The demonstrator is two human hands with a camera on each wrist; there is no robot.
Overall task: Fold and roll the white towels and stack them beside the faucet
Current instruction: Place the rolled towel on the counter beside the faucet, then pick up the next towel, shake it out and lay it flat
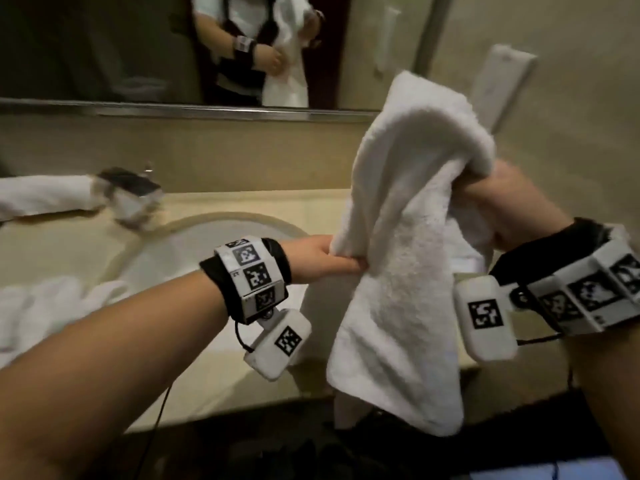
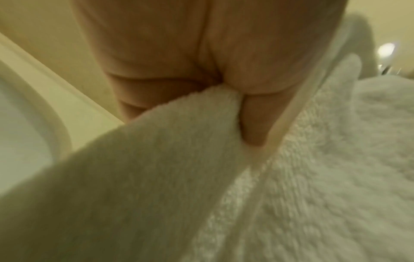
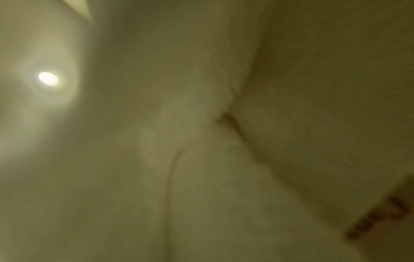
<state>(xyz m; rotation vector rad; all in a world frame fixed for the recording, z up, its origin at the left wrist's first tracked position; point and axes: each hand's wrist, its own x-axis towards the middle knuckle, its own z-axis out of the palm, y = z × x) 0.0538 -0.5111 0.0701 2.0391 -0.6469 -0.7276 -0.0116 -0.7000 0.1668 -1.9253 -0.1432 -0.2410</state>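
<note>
From the head view, my right hand (image 1: 512, 202) is raised and bunched around the upper part of a white towel (image 1: 398, 258), so the cloth drapes over my fingers and hangs down in front of the counter (image 1: 214, 358). My left hand (image 1: 322, 258) reaches across above the sink (image 1: 207, 237) and pinches the towel's near edge lower down. I hold it in the air like this, I think, to let its weight pull it straight and to find an edge before I fold it. The faucet (image 1: 131, 188) sits at the back left of the sink, blurred, and a rolled towel (image 1: 45, 195) already lies on the counter just beside it. More loose white towels (image 1: 52, 299) sit in a heap at the left, not yet folded. The mirror (image 1: 104, 46) above shows the same pose.

The left wrist view is close: my thumb and fingers (image 2: 253, 124) squeeze a fold of towel (image 2: 156, 177) between them, with the sink's rim (image 2: 44, 109) off to the left.

The right wrist view is mostly blurred pale cloth (image 3: 224, 159) and a ceiling light (image 3: 47, 78); my grip cannot be made out there.
</note>
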